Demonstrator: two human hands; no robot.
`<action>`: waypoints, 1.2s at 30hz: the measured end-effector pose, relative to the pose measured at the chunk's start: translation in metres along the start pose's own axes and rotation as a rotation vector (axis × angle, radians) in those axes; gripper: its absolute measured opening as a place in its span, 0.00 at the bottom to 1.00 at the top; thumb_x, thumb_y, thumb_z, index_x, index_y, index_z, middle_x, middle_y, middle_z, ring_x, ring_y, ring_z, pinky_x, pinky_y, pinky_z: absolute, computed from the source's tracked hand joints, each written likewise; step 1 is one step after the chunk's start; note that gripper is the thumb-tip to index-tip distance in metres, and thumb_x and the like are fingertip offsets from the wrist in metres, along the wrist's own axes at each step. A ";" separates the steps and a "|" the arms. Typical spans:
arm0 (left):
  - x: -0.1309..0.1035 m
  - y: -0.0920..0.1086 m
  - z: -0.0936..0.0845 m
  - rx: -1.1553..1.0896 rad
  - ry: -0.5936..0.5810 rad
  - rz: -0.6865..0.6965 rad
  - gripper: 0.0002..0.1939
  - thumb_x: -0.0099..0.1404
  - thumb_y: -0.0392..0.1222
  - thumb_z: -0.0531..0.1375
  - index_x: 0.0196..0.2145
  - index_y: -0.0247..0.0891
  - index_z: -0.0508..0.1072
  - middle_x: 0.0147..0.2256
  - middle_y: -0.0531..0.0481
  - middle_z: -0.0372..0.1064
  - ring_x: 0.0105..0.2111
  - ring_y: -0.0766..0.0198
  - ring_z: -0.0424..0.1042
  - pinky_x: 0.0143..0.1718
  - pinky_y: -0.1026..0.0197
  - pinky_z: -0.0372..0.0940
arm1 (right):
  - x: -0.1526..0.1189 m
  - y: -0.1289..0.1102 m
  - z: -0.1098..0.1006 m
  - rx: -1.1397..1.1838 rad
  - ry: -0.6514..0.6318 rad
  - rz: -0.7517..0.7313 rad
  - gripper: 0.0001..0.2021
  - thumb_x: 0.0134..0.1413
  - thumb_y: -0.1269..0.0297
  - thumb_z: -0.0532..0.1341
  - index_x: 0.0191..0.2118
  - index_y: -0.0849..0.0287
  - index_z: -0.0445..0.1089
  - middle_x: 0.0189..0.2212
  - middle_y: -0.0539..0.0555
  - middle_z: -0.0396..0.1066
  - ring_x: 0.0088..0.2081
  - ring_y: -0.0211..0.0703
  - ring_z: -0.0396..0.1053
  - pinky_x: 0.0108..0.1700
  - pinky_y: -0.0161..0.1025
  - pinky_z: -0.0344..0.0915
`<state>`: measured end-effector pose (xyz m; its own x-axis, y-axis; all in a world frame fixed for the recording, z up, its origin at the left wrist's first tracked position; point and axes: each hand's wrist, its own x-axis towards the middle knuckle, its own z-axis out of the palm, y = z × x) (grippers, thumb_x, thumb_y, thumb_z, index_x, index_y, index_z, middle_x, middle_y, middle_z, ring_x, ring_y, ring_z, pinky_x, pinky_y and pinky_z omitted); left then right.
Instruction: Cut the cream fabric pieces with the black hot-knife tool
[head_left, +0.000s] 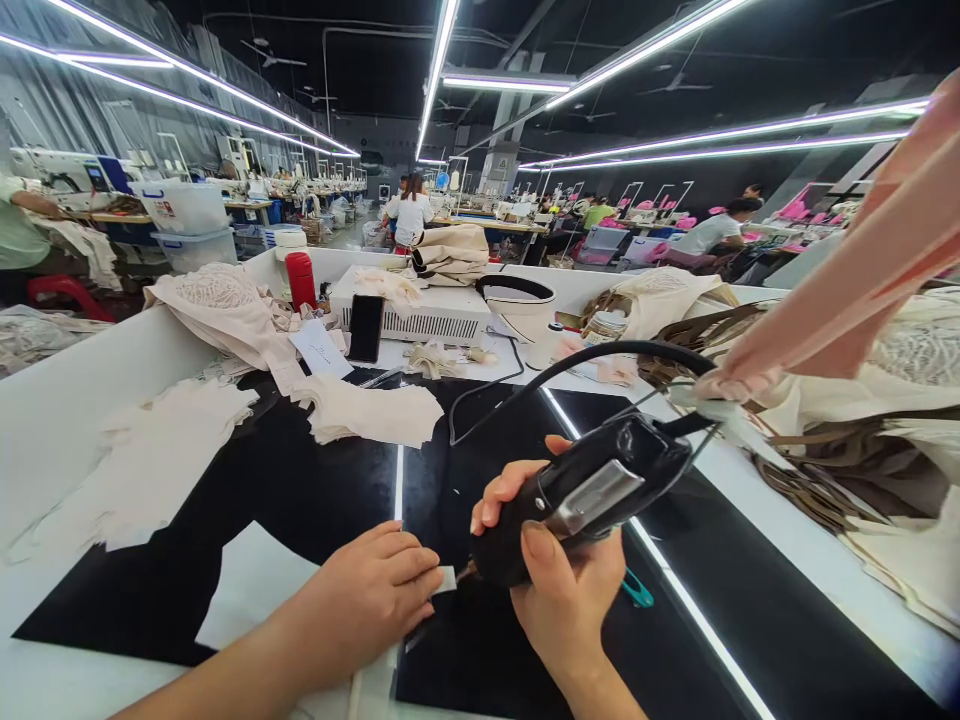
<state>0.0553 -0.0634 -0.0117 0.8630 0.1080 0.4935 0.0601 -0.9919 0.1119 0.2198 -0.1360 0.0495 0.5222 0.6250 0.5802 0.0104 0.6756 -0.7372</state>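
My right hand [559,580] grips a black corded hand tool [585,490] with a silver plate on its side, its tip pointing down at the black table surface [315,490]. A black cable [600,355] arcs up from the tool's rear. My left hand [371,595] rests on the table with fingers curled, pinching a small pale fabric strip [447,580] right at the tool's tip. A teal clip [637,590] lies just right of my right hand.
Piles of cream fabric pieces [150,460] lie left, and more fabric with brown straps [847,440] lies right. A phone [366,328], red bottle [301,280], white box [420,315] and white bowl [521,305] stand at the back. Other workers sit at distant tables.
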 end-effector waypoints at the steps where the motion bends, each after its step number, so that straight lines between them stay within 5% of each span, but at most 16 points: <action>1: 0.000 0.000 0.000 -0.001 0.004 0.002 0.09 0.78 0.39 0.55 0.51 0.37 0.73 0.45 0.50 0.76 0.46 0.64 0.75 0.59 0.55 0.68 | -0.001 0.000 0.000 0.004 -0.005 0.001 0.22 0.62 0.58 0.69 0.58 0.48 0.65 0.34 0.49 0.71 0.28 0.39 0.70 0.28 0.37 0.72; 15: -0.004 -0.001 -0.012 -0.053 -0.040 -0.008 0.10 0.76 0.37 0.57 0.52 0.36 0.73 0.48 0.47 0.76 0.48 0.61 0.76 0.59 0.51 0.69 | -0.004 -0.003 0.004 -0.022 -0.028 -0.012 0.21 0.62 0.58 0.69 0.58 0.48 0.66 0.34 0.49 0.71 0.28 0.39 0.71 0.28 0.36 0.73; 36: -0.021 0.002 -0.010 0.011 0.054 -0.023 0.08 0.76 0.35 0.56 0.49 0.37 0.74 0.45 0.49 0.76 0.45 0.63 0.77 0.59 0.53 0.70 | -0.004 -0.004 0.004 -0.042 -0.001 -0.005 0.20 0.61 0.60 0.69 0.56 0.47 0.68 0.34 0.49 0.71 0.27 0.39 0.70 0.28 0.37 0.73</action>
<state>0.0329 -0.0669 -0.0133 0.8328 0.1342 0.5371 0.0855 -0.9897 0.1148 0.2146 -0.1396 0.0519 0.5214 0.6217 0.5845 0.0493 0.6619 -0.7480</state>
